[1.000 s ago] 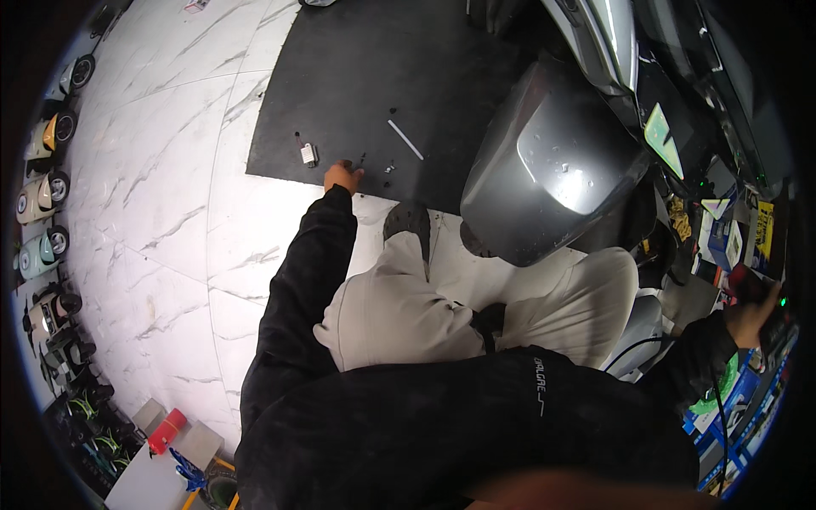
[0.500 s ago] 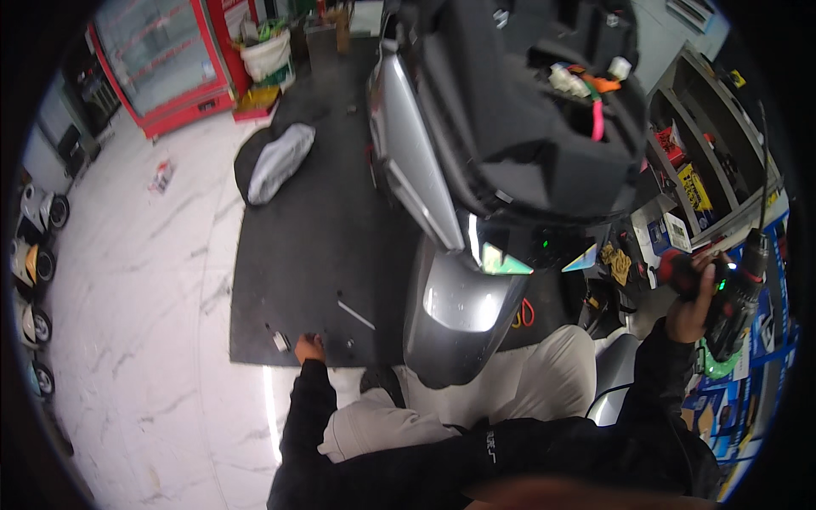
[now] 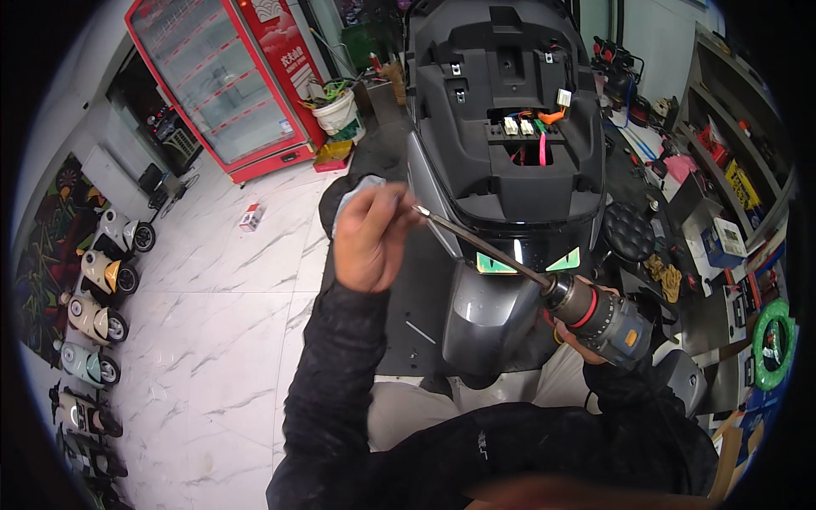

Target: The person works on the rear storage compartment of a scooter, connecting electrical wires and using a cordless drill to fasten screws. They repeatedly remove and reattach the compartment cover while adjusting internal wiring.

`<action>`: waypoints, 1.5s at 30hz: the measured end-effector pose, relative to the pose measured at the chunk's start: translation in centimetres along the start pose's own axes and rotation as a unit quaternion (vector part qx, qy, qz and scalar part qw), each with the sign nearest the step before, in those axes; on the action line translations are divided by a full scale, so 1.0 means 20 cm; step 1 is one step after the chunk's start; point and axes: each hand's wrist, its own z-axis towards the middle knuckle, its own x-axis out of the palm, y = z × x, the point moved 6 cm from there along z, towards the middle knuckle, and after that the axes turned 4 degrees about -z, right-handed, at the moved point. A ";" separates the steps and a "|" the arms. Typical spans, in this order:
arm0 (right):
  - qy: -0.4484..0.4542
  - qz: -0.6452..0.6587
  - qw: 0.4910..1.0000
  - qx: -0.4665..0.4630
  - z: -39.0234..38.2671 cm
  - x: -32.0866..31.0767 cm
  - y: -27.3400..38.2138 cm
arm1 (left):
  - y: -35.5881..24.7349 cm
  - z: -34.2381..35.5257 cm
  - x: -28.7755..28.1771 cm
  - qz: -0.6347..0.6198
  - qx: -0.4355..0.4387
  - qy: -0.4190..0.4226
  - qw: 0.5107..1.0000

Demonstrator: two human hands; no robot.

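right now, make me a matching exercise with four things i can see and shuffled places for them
1. dark power drill with a red band
2. bare left hand
3. red-framed glass-door cooler
4. bright green ring-shaped coil

A. upper left of the view
B. in the right hand
C. far right of the view
D. at the tip of the long metal bit

Pairs: 1-B, 2-D, 3-A, 4-C

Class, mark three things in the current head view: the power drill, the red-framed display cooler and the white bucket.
Power drill (image 3: 610, 321): head view, on its body.
Red-framed display cooler (image 3: 223, 89): head view, glass door.
White bucket (image 3: 337, 114): head view, side wall.
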 end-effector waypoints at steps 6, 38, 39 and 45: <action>-0.054 0.049 0.989 0.130 0.03 -0.05 -0.01 | 0.09 0.21 0.37 -0.185 -0.009 0.046 0.982; 0.002 -0.098 0.995 -0.026 0.70 -0.48 0.14 | 0.23 0.34 0.17 0.275 0.136 -0.071 0.949; -0.012 -0.207 0.972 -0.108 0.79 -0.47 0.22 | 0.21 0.33 0.18 0.485 0.236 -0.094 0.837; -0.063 -0.404 0.901 -0.141 1.31 -0.35 0.31 | 0.47 0.39 0.17 0.607 0.240 -0.113 0.749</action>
